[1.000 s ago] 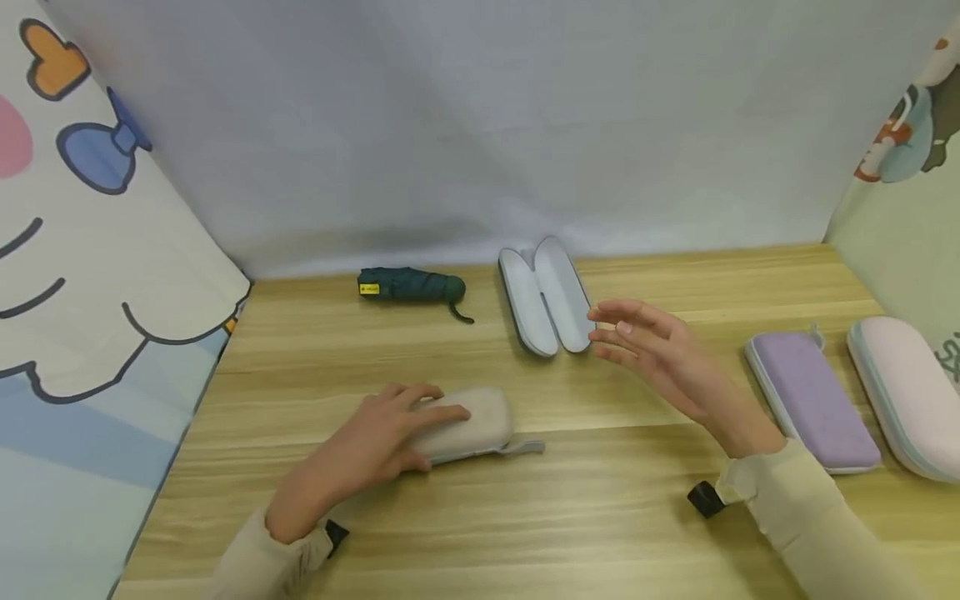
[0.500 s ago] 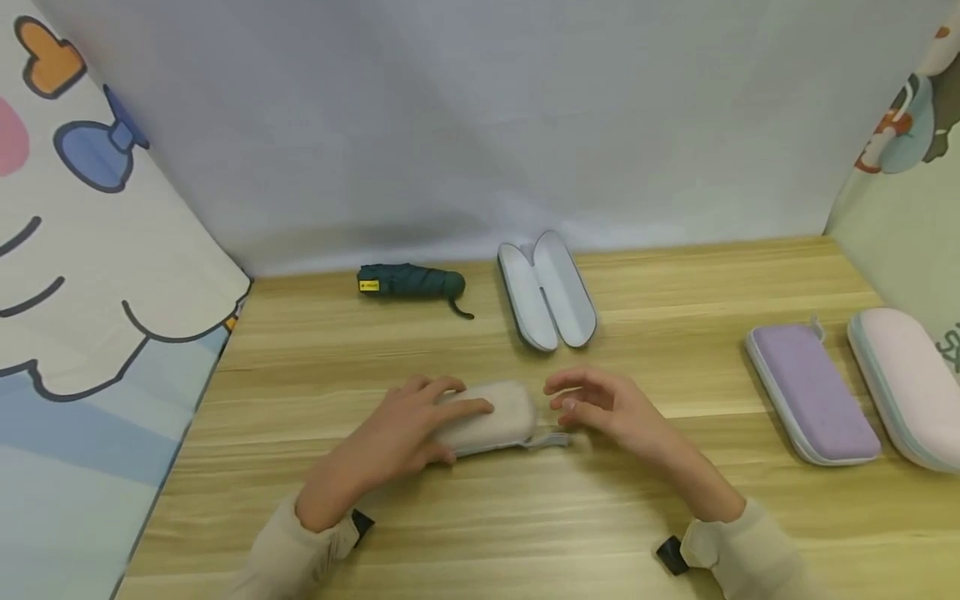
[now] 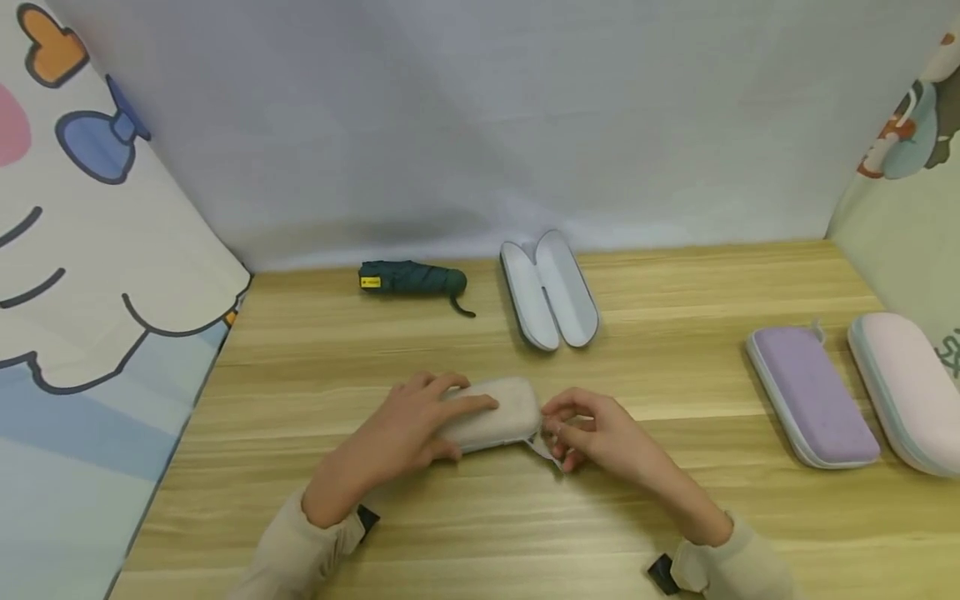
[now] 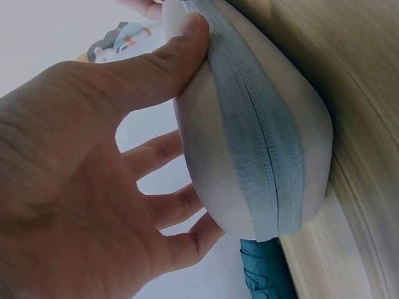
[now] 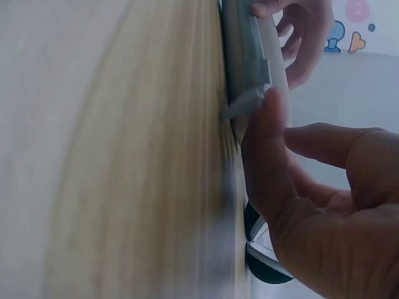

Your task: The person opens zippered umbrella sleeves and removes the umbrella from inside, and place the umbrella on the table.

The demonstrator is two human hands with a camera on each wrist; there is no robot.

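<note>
A cream zip case (image 3: 502, 408) lies on the table in the head view. My left hand (image 3: 405, 429) grips its left end, with the thumb on the near side and the fingers over the top. The left wrist view shows the case's grey-blue zip band (image 4: 255, 137) done up at that end. At the other end, my right hand (image 3: 592, 433) has bent fingers beside a grey strap (image 3: 543, 452). In the right wrist view a fingertip meets the base of the strap (image 5: 243, 104), whose free end sticks out. No firm pinch shows.
Behind the case lie a dark green folded umbrella (image 3: 412, 278) and an opened glasses case (image 3: 573, 296) with a pale lining. Purple (image 3: 813, 392) and pale pink (image 3: 907, 387) zip cases lie to the right. A pale cloth backdrop (image 3: 480, 133) stands behind the table.
My right hand has come down and left from near the opened glasses case to the strap, which now bends towards me. The cream case and left hand have shifted right.
</note>
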